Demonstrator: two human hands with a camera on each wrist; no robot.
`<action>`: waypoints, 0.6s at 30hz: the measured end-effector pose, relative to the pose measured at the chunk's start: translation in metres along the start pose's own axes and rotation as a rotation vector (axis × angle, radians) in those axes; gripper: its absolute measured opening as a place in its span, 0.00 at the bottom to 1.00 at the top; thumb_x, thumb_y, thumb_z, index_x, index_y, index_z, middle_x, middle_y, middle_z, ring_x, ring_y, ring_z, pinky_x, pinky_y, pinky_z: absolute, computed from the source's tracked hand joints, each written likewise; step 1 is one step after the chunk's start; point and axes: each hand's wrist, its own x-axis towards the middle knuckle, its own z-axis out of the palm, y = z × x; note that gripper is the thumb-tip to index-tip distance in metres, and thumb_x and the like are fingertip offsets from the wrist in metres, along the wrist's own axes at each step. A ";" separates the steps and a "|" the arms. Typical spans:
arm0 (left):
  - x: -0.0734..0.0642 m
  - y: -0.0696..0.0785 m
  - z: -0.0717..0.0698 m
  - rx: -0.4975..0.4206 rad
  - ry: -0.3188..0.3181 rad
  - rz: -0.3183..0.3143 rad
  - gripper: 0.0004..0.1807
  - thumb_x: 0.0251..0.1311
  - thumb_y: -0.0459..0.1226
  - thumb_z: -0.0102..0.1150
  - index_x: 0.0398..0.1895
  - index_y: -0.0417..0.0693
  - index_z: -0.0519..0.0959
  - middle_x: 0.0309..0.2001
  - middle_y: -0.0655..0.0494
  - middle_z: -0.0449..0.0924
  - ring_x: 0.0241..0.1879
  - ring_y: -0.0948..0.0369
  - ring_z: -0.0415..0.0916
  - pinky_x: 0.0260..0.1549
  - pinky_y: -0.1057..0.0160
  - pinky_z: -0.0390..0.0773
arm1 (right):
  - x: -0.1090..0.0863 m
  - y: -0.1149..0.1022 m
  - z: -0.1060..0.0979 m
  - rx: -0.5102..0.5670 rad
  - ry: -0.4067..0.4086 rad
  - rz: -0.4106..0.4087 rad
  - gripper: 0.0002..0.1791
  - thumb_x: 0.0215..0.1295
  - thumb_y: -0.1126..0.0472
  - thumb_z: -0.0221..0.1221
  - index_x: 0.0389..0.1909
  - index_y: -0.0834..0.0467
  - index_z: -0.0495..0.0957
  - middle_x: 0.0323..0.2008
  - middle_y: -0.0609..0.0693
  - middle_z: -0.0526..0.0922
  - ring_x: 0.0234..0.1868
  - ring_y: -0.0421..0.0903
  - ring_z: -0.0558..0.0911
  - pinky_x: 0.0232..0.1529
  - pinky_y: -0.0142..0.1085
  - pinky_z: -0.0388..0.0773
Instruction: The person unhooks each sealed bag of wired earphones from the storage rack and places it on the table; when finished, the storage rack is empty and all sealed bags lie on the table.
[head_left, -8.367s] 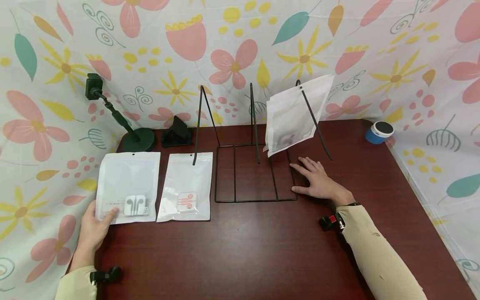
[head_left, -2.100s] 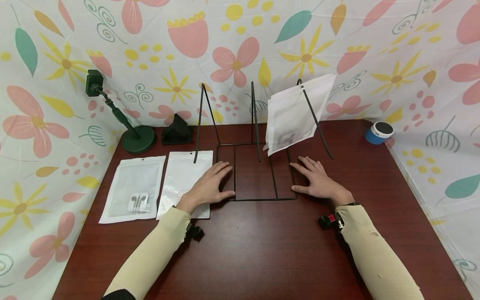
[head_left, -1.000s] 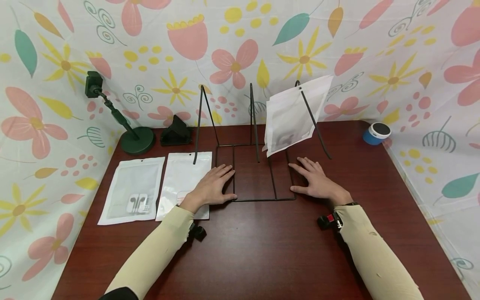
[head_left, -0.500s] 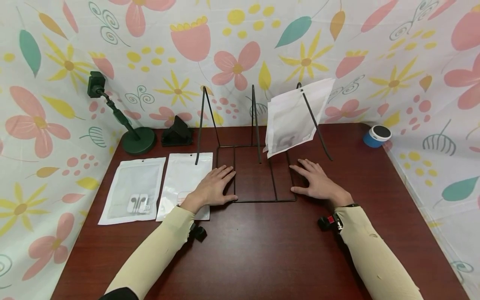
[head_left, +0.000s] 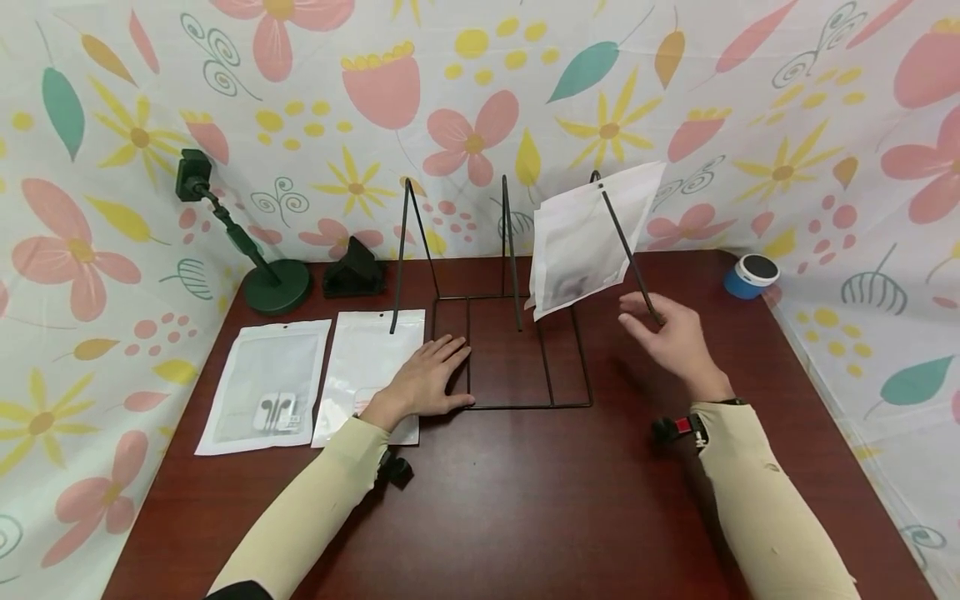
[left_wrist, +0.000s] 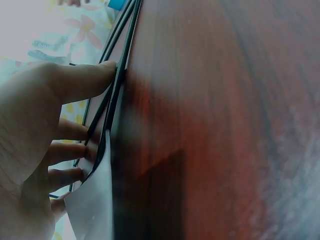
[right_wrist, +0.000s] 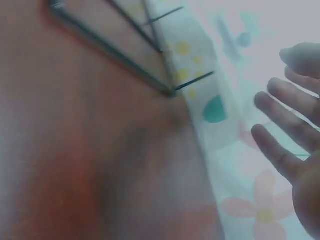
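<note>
Foremost, 2 pale sleeves (head_left: 300,504), each with a dark wrist device (head_left: 396,469) at the cuff, extend over a red-brown table (head_left: 510,508). The left hand (head_left: 423,379) lies spread, palm down, on the left end of a black wire rack (head_left: 525,407), its thumb tip against the front edge and its other 4 fingers over the base. Beneath and beside this wrist is a white pouch (head_left: 378,350) laid flat; farther to the left of the same hand, a windowed pouch (head_left: 255,367) shows white earphones (head_left: 276,411) in a case. The right hand (head_left: 675,337) is raised, fingers apart and loosely bent, at the tip of the rack's right prong (head_left: 634,268); whether it touches the metal cannot be told. The rack itself lies between the hands, its 3 uprights (head_left: 513,258) rising beyond the left hand. Hanging pouches (head_left: 577,242) are threaded on that prong, up and to the left of the right hand and well apart from the left hand. Beyond the left hand stand a black holder (head_left: 354,271) and a green stand (head_left: 276,287); beyond the right hand, to its right, a blue-and-white cylinder (head_left: 750,277). Farthest back, a floral cloth (head_left: 465,54) rises behind everything.
</note>
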 end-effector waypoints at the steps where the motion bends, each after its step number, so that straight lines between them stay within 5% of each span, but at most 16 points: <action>1: 0.000 0.000 0.000 0.002 0.000 0.001 0.48 0.60 0.65 0.53 0.76 0.48 0.56 0.77 0.50 0.51 0.77 0.49 0.45 0.73 0.48 0.51 | 0.003 -0.002 -0.003 0.017 0.023 0.001 0.16 0.59 0.64 0.67 0.49 0.57 0.83 0.40 0.54 0.87 0.42 0.30 0.82 0.44 0.17 0.72; 5: 0.000 -0.001 0.000 0.007 0.002 0.003 0.48 0.60 0.65 0.52 0.76 0.48 0.57 0.77 0.50 0.52 0.76 0.49 0.46 0.73 0.48 0.51 | 0.013 -0.009 -0.012 0.049 0.085 0.034 0.18 0.58 0.67 0.67 0.51 0.57 0.82 0.38 0.56 0.86 0.39 0.25 0.79 0.42 0.18 0.72; 9: 0.000 -0.001 0.000 0.009 0.009 0.005 0.48 0.60 0.65 0.52 0.76 0.48 0.57 0.77 0.50 0.52 0.76 0.49 0.46 0.73 0.48 0.51 | 0.024 -0.019 -0.018 0.125 0.143 0.018 0.20 0.56 0.74 0.66 0.51 0.63 0.81 0.37 0.62 0.83 0.36 0.33 0.80 0.37 0.21 0.74; 13: -0.001 -0.001 0.000 0.002 0.011 0.004 0.48 0.60 0.65 0.53 0.76 0.48 0.57 0.77 0.50 0.52 0.76 0.49 0.46 0.73 0.48 0.51 | 0.033 -0.039 -0.023 0.296 0.182 -0.033 0.20 0.56 0.79 0.61 0.51 0.74 0.76 0.39 0.70 0.79 0.39 0.43 0.82 0.40 0.23 0.76; 18: -0.002 0.000 0.000 -0.005 0.012 0.007 0.48 0.60 0.65 0.53 0.76 0.48 0.57 0.77 0.50 0.52 0.76 0.49 0.46 0.73 0.48 0.51 | 0.043 -0.052 -0.025 0.523 0.211 -0.079 0.22 0.57 0.81 0.59 0.54 0.79 0.71 0.43 0.69 0.77 0.45 0.48 0.81 0.49 0.30 0.77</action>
